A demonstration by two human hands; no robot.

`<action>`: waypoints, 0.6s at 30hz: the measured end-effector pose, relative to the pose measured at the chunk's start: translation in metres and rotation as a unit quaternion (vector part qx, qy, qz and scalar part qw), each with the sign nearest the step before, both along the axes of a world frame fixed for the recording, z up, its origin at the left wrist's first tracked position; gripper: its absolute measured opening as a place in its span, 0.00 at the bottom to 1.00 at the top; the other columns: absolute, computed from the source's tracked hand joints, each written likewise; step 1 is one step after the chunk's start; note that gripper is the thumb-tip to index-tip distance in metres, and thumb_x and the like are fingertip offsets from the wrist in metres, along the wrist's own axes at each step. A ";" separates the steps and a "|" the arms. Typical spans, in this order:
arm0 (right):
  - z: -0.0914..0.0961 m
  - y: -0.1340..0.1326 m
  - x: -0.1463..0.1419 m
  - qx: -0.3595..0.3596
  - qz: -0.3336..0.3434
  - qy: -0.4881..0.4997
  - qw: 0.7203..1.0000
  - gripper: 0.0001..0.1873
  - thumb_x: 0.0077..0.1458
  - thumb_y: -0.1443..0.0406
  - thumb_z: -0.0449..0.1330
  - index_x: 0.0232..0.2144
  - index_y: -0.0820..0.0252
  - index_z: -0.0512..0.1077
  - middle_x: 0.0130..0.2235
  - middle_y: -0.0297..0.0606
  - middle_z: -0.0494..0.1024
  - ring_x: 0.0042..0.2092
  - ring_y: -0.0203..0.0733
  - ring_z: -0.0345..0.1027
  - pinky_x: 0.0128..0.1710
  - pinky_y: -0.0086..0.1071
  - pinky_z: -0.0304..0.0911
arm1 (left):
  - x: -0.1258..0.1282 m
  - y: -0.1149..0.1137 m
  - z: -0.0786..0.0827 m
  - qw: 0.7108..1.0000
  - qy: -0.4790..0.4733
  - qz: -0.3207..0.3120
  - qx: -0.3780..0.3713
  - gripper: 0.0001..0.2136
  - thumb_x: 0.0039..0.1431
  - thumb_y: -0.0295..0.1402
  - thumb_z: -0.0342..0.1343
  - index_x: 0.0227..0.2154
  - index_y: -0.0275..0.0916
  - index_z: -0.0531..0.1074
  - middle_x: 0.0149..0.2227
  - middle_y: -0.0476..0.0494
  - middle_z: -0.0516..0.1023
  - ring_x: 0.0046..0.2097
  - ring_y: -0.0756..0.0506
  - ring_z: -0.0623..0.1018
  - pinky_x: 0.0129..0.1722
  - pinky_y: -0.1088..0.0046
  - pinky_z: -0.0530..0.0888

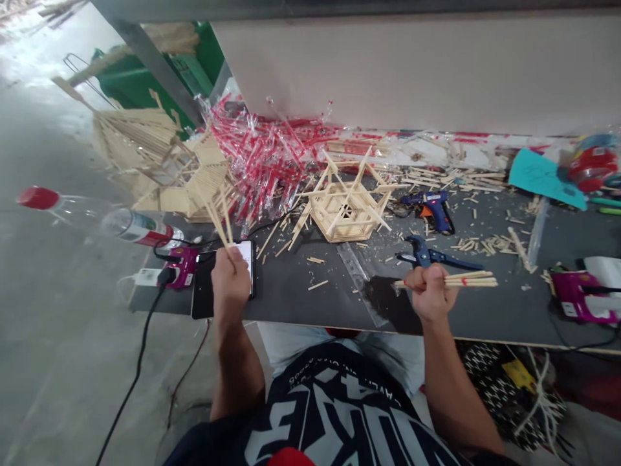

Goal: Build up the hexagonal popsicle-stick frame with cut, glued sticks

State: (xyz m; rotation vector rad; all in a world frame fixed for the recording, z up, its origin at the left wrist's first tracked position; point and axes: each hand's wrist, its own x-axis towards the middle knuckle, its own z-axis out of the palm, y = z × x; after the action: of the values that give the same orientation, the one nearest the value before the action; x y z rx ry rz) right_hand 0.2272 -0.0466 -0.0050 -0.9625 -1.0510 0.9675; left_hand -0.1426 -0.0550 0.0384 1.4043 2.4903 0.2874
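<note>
My left hand (231, 275) is closed around a few thin wooden sticks (220, 220) that point up and away from me, above a phone (246, 255) on the table. In my right hand (431, 288) is a small bundle of wooden sticks (470, 279) with red marks, held level and sticking out to the right. Just beyond that hand lies a blue-handled cutter (429, 254). Between the hands, further back, stands a six-sided stick frame (347, 207) with sticks jutting from its top.
A blue glue gun (439, 210) lies right of the frame. Red and clear wrappers (272, 149) heap at the back. Larger stick models (140, 142), a plastic bottle (140, 226) and a purple power strip (183, 266) are at left. A clear ruler (361, 281) and stick scraps (490, 244) lie about.
</note>
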 end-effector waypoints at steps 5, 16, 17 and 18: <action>0.001 -0.001 -0.001 -0.003 -0.009 0.007 1.000 0.39 0.67 0.43 0.67 0.19 0.53 0.50 0.16 0.20 0.46 0.17 0.29 0.37 0.17 0.27 0.42 | 0.046 0.043 0.013 0.994 0.011 -0.074 -0.085 0.14 0.82 0.33 0.40 0.51 0.38 0.72 0.44 0.32 0.87 0.49 0.35 0.88 0.44 0.67 0.76; 0.000 0.004 -0.003 0.017 -0.040 0.018 0.999 0.40 0.68 0.42 0.66 0.20 0.54 0.48 0.16 0.20 0.44 0.16 0.28 0.34 0.15 0.26 0.39 | 0.077 0.077 0.020 0.965 0.101 -0.178 -0.165 0.21 0.81 0.36 0.41 0.58 0.32 0.76 0.52 0.20 0.86 0.56 0.28 0.87 0.53 0.56 0.80; -0.001 0.004 -0.003 0.014 -0.040 0.016 0.999 0.40 0.68 0.42 0.66 0.20 0.54 0.48 0.16 0.20 0.44 0.17 0.28 0.35 0.16 0.26 0.40 | 0.078 0.077 0.022 0.963 0.101 -0.185 -0.169 0.20 0.81 0.37 0.42 0.58 0.32 0.77 0.53 0.20 0.86 0.56 0.27 0.86 0.53 0.56 0.80; -0.001 0.003 -0.003 0.011 -0.040 0.015 0.999 0.40 0.67 0.42 0.66 0.20 0.53 0.48 0.16 0.20 0.44 0.17 0.28 0.35 0.16 0.26 0.40 | 0.078 0.078 0.024 0.961 0.102 -0.191 -0.171 0.21 0.81 0.38 0.44 0.58 0.32 0.78 0.53 0.20 0.86 0.57 0.27 0.86 0.53 0.55 0.80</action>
State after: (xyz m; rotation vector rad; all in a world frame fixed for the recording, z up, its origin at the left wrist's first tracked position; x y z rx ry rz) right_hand 0.2247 -0.0432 -0.0061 -0.9628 -0.9888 0.9005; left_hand -0.0647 0.0229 0.0624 1.7785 2.2026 -0.3648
